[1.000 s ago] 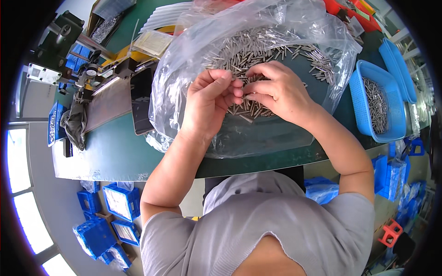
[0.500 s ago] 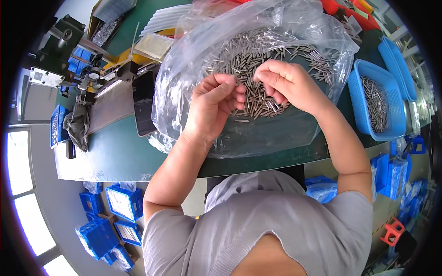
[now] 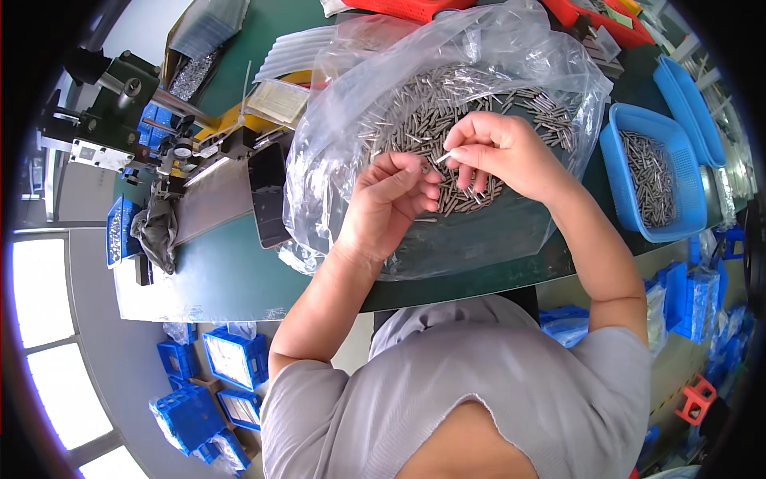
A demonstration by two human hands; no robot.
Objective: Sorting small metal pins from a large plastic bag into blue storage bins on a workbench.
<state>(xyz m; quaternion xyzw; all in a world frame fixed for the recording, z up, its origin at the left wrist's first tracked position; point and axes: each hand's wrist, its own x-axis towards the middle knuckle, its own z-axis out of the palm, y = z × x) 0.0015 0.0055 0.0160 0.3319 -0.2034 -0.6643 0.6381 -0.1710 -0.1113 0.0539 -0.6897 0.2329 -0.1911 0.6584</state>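
A heap of short, slim metal pins [image 3: 431, 112] lies on and around a clear plastic bag [image 3: 319, 176] spread over the green table. Above the near side of the heap, my right hand [image 3: 503, 152] pinches one small metal pin [image 3: 445, 156] between thumb and forefinger, its tip slanting down toward my left hand. My left hand [image 3: 387, 195] is closed in a pinch just left of it. A small greyish round end shows at its fingertips, too small to name. The two hands are close but apart.
A blue basket [image 3: 610, 148] of similar pins stands on the right, near another blue tray [image 3: 678, 104]. On the left are a dark bench fixture [image 3: 120, 96] and a black tray [image 3: 270, 195]. Red trays [image 3: 407, 6] sit at the far edge.
The view has shifted, so the table sits slightly further right. My right hand has turned, and the pin in its fingers now shows plainly. My left hand stays pinched.
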